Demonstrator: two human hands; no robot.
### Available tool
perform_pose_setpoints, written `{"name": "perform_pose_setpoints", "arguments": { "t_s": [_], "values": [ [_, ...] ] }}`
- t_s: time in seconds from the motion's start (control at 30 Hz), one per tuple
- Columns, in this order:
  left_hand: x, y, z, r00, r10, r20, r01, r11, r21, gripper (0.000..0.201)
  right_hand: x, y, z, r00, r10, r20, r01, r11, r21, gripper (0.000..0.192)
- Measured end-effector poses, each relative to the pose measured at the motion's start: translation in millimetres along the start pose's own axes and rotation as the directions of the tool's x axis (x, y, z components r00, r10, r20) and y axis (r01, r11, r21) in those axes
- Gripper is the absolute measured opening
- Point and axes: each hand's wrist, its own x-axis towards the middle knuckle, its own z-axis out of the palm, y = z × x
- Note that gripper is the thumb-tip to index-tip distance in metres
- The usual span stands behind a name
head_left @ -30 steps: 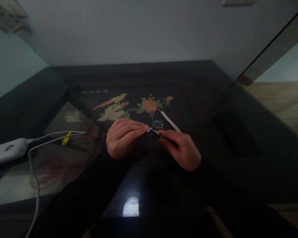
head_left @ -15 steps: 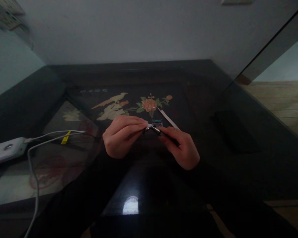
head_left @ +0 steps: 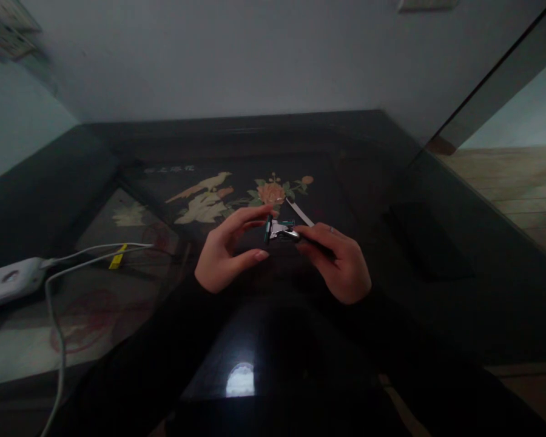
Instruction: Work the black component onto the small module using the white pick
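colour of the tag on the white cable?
Yellow; the tag on the white cable shows clearly in the head view.
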Motion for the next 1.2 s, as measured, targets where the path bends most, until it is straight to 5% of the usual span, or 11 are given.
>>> {"name": "perform_pose_setpoints", "arguments": {
  "t_s": [0.5,0.87,1.07,1.2],
  "values": [
    [-0.8,3.8,1.7,0.997,-0.031,-0.069,0.038,0.995,0.092,0.040,-0.1,-0.5,-2.0,0.999,-0.023,0.031,0.023,0.999,-0.023,0.022],
    [7.3,5.7,-15.7,0.986,0.044,0.162,-0.126,0.832,0.540,0.040,1.1,10.6,-5.5,0.991,-0.063,0.119,0.092,0.962,-0.258,0.025],
    [7.0,2.4,-11.1,0.996,0.014,0.083,-0.047,0.913,0.406,0.043,1.5,10.2,-3.0,0.994,-0.066,0.084,0.082,0.978,-0.193,0.023],
    [1.3,-3.8,4.5,0.993,-0.092,-0.071,0.095,0.995,0.029,0.041,-0.1,6.5,1.2,0.998,-0.039,0.052,0.043,0.995,-0.090,0.020]
  ]
}}
